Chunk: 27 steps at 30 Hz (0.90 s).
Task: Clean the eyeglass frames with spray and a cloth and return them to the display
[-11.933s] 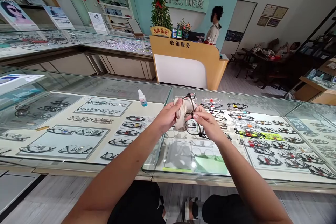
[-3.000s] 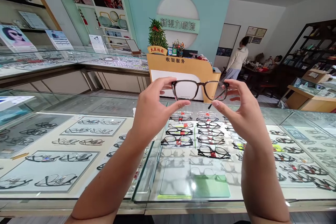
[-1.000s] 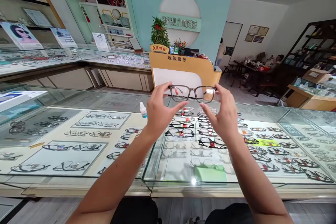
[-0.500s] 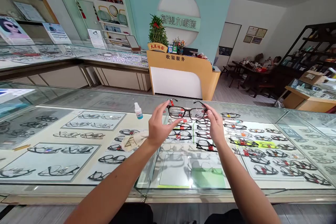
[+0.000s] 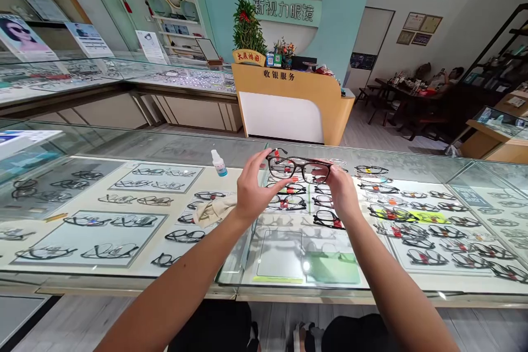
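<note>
Dark-framed eyeglasses (image 5: 299,169) are held up above the glass display counter, lenses towards me. My left hand (image 5: 254,184) pinches them at the left end between thumb and fingers. At the right end my right hand (image 5: 342,190) grips the frame, its fingers partly hidden behind the right lens. A red tag (image 5: 276,152) shows near the left temple arm. Left of my left hand a small white bottle with blue liquid (image 5: 219,163) stands on the glass. A crumpled beige cloth (image 5: 214,210) lies by my left wrist.
The glass counter (image 5: 272,286) holds rows of eyeglasses, some on pale trays (image 5: 88,236). Behind it stands a wooden cashier desk (image 5: 334,96) with a potted plant (image 5: 248,27). More showcases (image 5: 185,107) run along the left. A person sits far right at a dark table (image 5: 390,88).
The eyeglasses have tilted, their right end now slightly lower and turned. My right hand has shifted a little right, its fingers now behind the right lens. The camera view has tipped downward.
</note>
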### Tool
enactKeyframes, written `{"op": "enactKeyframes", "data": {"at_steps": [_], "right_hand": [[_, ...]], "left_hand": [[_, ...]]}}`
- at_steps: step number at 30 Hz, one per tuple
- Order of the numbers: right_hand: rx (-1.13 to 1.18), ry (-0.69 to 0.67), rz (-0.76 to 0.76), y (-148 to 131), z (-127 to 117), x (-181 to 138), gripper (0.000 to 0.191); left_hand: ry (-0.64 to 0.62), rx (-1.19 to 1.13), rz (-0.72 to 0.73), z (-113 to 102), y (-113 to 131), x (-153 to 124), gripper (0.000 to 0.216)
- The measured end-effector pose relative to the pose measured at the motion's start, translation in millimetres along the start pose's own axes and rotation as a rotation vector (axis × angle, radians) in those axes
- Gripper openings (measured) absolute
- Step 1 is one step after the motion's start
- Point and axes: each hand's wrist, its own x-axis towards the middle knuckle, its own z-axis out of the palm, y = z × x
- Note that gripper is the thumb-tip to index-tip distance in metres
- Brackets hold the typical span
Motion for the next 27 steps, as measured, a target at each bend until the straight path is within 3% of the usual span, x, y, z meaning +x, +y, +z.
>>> {"op": "enactKeyframes", "data": {"at_steps": [8, 12, 18, 27], "right_hand": [[-0.025, -0.003, 0.015, -2.4, -1.7, 1.0, 0.04], [-0.211, 0.053, -0.119, -9.8, -9.3, 0.8, 0.029], [-0.561, -0.135, -0.331, -20.5, -6.8, -4.6, 0.011], [-0.546, -0.281, -0.254, -15.8, -9.0, -3.3, 0.014]], "left_hand": [[-0.02, 0.0, 0.005, 0.1, -1.3, 0.2, 0.074], [-0.029, 0.007, 0.133, 0.8, -8.7, 0.8, 0.072], [-0.12, 0.081, 0.377, 2.5, -14.8, -0.2, 0.074], [-0.164, 0.032, 0.382, -2.8, -7.3, 1.4, 0.073]]}}
